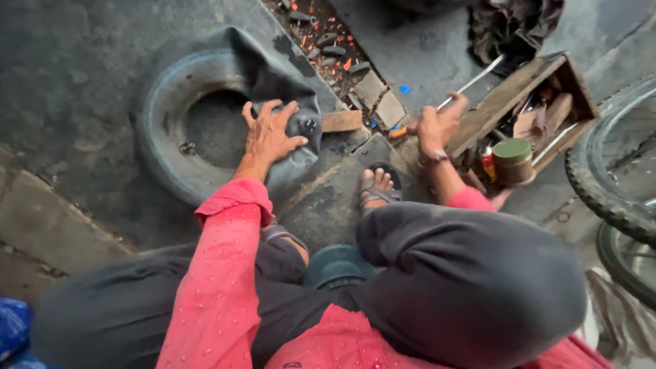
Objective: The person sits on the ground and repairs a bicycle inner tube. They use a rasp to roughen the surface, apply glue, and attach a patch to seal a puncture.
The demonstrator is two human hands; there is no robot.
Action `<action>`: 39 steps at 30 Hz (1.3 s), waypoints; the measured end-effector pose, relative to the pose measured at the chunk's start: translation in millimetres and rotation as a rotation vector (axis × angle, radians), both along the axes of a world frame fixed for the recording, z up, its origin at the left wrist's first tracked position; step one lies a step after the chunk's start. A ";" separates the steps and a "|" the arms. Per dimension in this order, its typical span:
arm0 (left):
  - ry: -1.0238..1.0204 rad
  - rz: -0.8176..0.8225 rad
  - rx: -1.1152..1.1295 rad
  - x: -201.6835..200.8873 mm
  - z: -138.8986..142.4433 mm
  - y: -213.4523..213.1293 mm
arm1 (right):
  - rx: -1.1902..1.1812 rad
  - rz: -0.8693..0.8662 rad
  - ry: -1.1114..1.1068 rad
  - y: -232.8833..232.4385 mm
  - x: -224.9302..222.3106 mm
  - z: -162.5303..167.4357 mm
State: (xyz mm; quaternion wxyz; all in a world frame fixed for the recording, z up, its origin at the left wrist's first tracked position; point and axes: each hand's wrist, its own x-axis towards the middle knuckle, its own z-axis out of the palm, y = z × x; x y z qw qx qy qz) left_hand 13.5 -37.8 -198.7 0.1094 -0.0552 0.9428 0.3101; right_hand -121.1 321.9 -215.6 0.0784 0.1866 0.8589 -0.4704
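My left hand [270, 134] lies flat with fingers spread on a black rubber inner tube [283, 82] that is draped over a small tyre [167, 109] on the ground. A valve stub on the tube [309, 126] sits just right of my thumb. My right hand [437, 124] is closed around a tool with an orange handle and a long metal shaft [471, 83], held beside the wooden toolbox [509, 96]. I sit low, knees apart, with a sandalled foot [377, 187] between my hands.
The toolbox holds a round green-lidded tin [513, 160], cans and tools. A wood block [342, 121] and stone tiles [380, 99] lie behind the tube. Bicycle wheels [608, 171] stand at the right. Scraps litter a strip of ground [321, 34] at the top.
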 end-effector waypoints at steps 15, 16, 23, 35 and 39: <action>0.128 0.128 0.063 12.6 -25.0 7.0 | 0.173 1.005 -0.276 48.3 148.6 12.0; 0.123 0.128 0.059 12.5 -25.9 7.0 | 0.252 1.037 -0.237 49.5 147.0 10.8; 0.148 0.113 0.069 12.3 -25.1 4.6 | 0.112 0.831 -0.196 59.8 133.1 13.7; 0.105 0.149 0.045 10.3 -20.3 10.5 | 0.550 0.946 0.043 48.9 141.1 8.2; 0.068 0.170 0.030 8.8 -22.1 13.7 | 0.667 0.945 0.055 52.1 132.9 13.1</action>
